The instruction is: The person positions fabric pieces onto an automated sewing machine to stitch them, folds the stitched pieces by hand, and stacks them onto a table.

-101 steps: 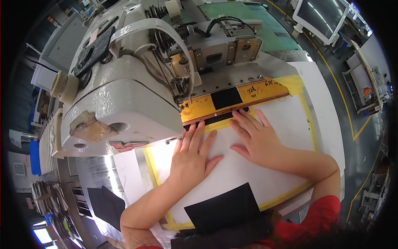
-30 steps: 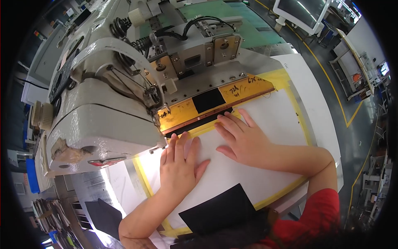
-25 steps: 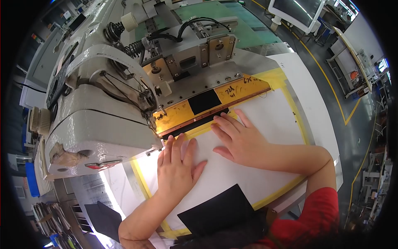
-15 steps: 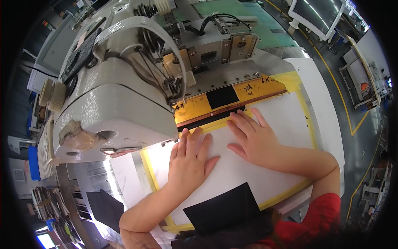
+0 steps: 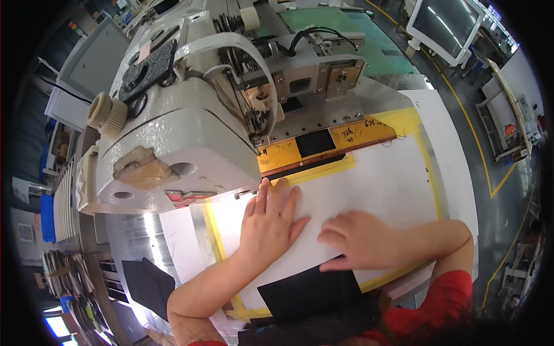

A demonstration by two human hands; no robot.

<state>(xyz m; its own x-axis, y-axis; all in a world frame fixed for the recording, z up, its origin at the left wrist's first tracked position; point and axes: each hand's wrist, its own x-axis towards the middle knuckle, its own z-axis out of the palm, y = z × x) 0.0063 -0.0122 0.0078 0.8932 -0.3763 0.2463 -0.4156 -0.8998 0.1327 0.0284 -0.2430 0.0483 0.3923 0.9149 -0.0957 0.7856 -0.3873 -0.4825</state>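
Observation:
My left hand (image 5: 268, 222) lies on the white board (image 5: 386, 190), fingers apart, its tips at the black strip (image 5: 314, 165) beneath the yellow clamp plate (image 5: 352, 136). Nothing is held in it. Over the board, my right hand (image 5: 360, 239) is blurred, its fingers bent, with the thumb by the top edge of a black fabric piece (image 5: 311, 291). Whether it touches the fabric cannot be made out. A black patch (image 5: 315, 143) sits on the clamp plate. To the left of these stands the white sewing machine head (image 5: 179, 147).
Another black fabric piece (image 5: 147, 286) lies at the lower left. A monitor (image 5: 447, 26) stands at the upper right. Stacked papers or folders (image 5: 66, 277) are at the far left, and a cart (image 5: 505, 115) stands at the right.
My right hand has left the black strip and come down the board toward the near black fabric. My left hand has stayed by the strip. The camera view has shifted.

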